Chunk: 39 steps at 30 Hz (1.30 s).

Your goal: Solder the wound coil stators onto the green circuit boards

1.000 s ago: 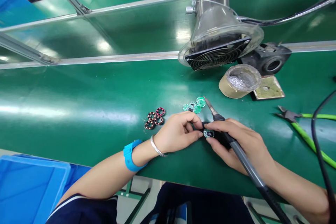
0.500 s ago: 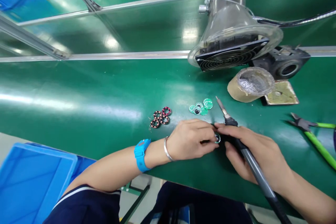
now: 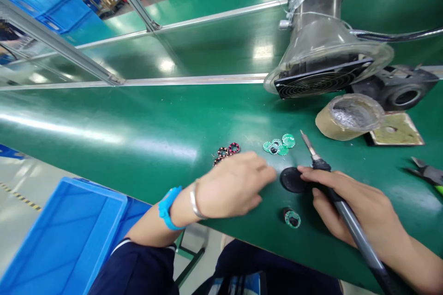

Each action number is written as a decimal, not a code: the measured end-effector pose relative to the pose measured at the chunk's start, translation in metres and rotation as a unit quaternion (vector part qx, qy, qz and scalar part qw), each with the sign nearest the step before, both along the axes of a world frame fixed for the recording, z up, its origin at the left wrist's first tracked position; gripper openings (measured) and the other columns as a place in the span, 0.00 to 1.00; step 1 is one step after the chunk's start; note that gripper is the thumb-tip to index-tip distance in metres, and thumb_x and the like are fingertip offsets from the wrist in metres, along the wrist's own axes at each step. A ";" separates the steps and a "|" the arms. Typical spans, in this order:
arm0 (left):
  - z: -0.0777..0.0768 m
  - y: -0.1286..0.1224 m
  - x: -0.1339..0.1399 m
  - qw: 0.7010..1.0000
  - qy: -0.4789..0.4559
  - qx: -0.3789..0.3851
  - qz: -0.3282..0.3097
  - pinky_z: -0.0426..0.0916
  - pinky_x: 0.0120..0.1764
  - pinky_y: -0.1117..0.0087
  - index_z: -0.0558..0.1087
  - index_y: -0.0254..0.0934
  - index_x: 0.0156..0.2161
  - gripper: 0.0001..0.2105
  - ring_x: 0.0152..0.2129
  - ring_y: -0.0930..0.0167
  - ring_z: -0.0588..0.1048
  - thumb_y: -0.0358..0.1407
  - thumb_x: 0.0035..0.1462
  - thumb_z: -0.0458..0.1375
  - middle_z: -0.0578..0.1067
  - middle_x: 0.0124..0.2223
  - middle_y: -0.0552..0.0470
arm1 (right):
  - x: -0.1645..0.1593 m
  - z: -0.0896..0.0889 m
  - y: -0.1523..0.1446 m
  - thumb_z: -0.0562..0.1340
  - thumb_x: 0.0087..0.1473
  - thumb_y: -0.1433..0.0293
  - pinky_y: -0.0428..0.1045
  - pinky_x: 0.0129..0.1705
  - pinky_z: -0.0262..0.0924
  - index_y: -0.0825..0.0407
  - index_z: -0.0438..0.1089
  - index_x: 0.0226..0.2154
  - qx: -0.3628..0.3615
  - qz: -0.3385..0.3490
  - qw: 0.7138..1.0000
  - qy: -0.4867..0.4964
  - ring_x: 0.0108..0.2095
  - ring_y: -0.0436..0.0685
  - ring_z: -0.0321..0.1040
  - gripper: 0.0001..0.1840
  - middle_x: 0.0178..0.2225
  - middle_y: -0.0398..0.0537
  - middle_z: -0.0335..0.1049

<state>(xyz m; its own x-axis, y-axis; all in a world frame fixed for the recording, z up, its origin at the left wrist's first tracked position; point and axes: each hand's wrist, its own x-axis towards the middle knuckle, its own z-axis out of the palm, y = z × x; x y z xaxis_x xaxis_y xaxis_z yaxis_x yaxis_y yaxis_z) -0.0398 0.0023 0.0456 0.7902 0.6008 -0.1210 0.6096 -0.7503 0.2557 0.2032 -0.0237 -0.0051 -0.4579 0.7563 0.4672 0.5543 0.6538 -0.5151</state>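
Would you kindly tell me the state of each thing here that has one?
Soldering iron: held in the right grip
Black disc: partly covered by that grip
Small ring part: on the table, untouched
Green boards: clustered, overlapping
Wound rings: clustered, partly hidden
Tub: open
Cutters: open, partly out of frame

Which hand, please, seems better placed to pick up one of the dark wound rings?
Probably the left hand: it is nearer the rings and no object shows in it, though it is blurred. The right hand is farther off and holds a soldering iron.

Discs [image 3: 283, 150] between coils [image 3: 238, 148] at left, cup [image 3: 330, 122] at right
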 end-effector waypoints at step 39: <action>-0.032 0.017 0.004 0.994 -0.100 -0.032 -0.042 0.67 0.41 0.67 0.71 0.35 0.50 0.14 0.36 0.68 0.68 0.33 0.60 0.52 0.70 0.41 0.47 | -0.002 -0.007 -0.002 0.57 0.54 0.79 0.48 0.36 0.68 0.52 0.64 0.49 -0.008 -0.014 1.000 0.022 0.32 0.52 0.72 0.19 0.39 0.49 0.75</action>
